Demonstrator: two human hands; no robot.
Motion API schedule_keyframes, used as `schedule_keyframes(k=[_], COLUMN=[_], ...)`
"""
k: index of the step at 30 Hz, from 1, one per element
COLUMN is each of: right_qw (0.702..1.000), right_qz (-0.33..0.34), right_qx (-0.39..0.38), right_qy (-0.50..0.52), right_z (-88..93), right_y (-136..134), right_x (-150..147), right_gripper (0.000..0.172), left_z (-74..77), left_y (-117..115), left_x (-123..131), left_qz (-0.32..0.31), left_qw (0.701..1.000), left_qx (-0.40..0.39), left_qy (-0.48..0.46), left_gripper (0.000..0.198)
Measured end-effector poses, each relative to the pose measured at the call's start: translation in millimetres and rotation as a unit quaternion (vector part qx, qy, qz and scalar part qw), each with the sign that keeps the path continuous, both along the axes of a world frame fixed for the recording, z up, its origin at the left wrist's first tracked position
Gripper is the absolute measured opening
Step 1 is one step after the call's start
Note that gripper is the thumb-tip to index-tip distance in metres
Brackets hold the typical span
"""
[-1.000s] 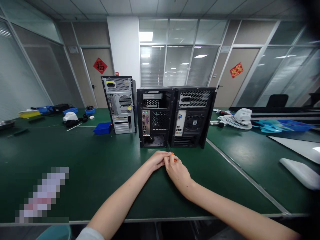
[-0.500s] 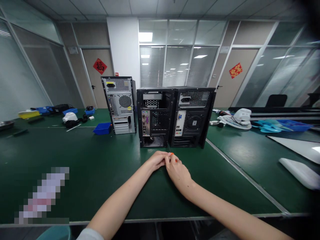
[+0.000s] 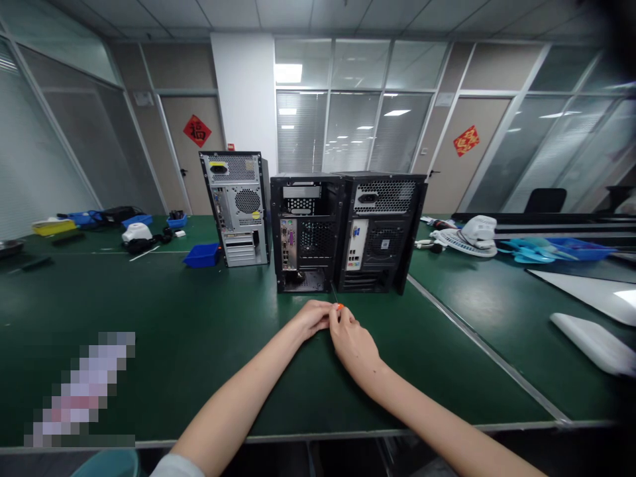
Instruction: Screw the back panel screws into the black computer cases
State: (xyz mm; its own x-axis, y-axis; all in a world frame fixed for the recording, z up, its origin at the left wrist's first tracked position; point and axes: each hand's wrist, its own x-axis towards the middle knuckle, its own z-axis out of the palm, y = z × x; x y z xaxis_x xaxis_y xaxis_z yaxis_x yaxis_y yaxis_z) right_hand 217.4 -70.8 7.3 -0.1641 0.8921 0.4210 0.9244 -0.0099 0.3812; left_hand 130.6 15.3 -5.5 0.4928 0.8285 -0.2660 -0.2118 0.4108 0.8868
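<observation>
In the head view, my right hand point(image 3: 354, 338) is closed around a screwdriver point(image 3: 340, 307) with an orange handle. Most of the handle is hidden by my fingers. Its thin dark shaft points up to the lower corner of an open black computer case point(image 3: 309, 262); the tip's exact contact is too small to tell. My left hand point(image 3: 313, 319) is pinched at the front of the handle, its fingertips meeting those of the right. A second black computer case point(image 3: 380, 232) stands against the first on the right, rear panel facing me.
A silver-backed computer case point(image 3: 238, 205) stands further left, beside a blue tray point(image 3: 202, 256). White fans point(image 3: 472, 235) and a blue bin point(image 3: 586, 249) lie at the right. A white panel point(image 3: 593, 341) rests near the right edge of the green table point(image 3: 209, 318). A metal strip point(image 3: 487, 348) crosses the tabletop.
My right hand has turned slightly about the screwdriver, and less orange shows between its fingers. The left hand stays in place. The whole view has shifted slightly.
</observation>
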Motion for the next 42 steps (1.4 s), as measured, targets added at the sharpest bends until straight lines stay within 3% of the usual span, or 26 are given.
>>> schedule_keyframes(k=[10, 15, 35, 42], right_qw=[0.995, 0.994, 0.978, 0.960], right_qz=[-0.003, -0.008, -0.055, -0.065], right_qx=[-0.066, -0.061, -0.077, -0.094], right_qy=[0.075, 0.090, 0.188, 0.257], right_z=[7.6, 4.3, 4.2, 10.4], right_y=[-2.4, -2.8, -5.5, -7.0], right_x=[-1.2, -1.1, -3.3, -3.0], right_gripper=[0.045, 0.050, 0.031, 0.023], left_z=[-0.5, -1.9, -5.2, -4.3], left_y=[-0.3, 0.2, 1.6, 1.5], left_x=[0.4, 0.5, 0.1, 0.0], left_qz=[0.013, 0.020, 0.014, 0.018], left_qw=[1.000, 1.000, 0.999, 0.999], left_qx=[-0.013, -0.018, -0.036, -0.047], left_qy=[-0.004, 0.009, -0.001, -0.014], left_gripper=[0.013, 0.014, 0.017, 0.008])
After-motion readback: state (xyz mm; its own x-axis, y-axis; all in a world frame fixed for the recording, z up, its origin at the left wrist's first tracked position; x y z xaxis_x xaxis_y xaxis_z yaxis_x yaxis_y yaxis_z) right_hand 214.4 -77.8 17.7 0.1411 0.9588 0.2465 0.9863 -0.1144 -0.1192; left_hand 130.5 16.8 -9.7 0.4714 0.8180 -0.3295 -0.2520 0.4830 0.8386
